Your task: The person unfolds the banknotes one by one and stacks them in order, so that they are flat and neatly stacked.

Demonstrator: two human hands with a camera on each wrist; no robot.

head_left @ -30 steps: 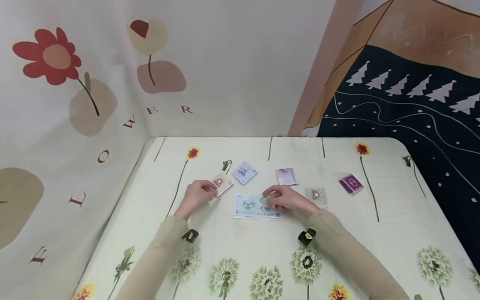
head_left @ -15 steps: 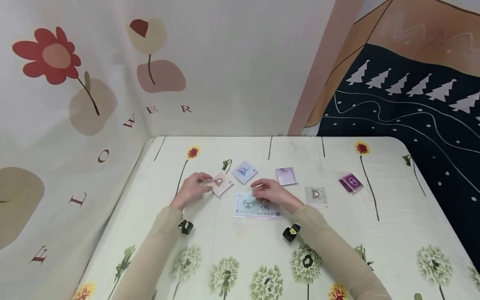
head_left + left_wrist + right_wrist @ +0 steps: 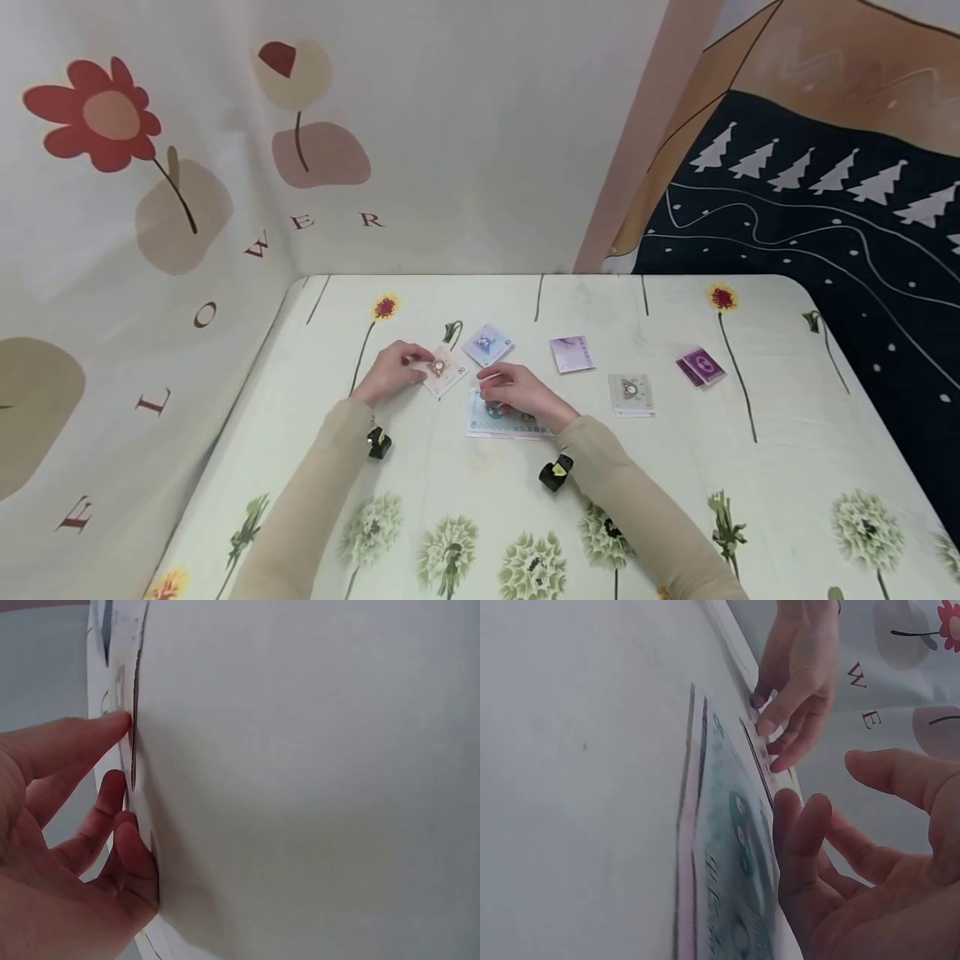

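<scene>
My left hand [image 3: 392,372] touches a folded pinkish play banknote [image 3: 448,374] at its left side, the note lying flat on the table. In the left wrist view the left thumb tip [image 3: 118,724] rests at the edge of that note, and the other fingers bend beside it. My right hand [image 3: 525,390] is over a pile of blue-green play banknotes [image 3: 491,425], covering part of it. Its fingers are loosely bent and hold nothing, as the right wrist view shows from beside the pile [image 3: 731,847]. A folded blue play banknote [image 3: 488,344] lies just beyond the pinkish one.
Further right lie a folded lilac banknote [image 3: 572,354], a grey-green one [image 3: 632,395] and dark purple folded ones [image 3: 701,367]. A flower-printed cloth [image 3: 480,500] covers the table. A white curtain [image 3: 450,125] hangs behind and at the left.
My right hand has moved left across the blue-green pile towards the pinkish banknote. My left hand has shifted slightly at that note, which sits a little nearer to me and slightly turned.
</scene>
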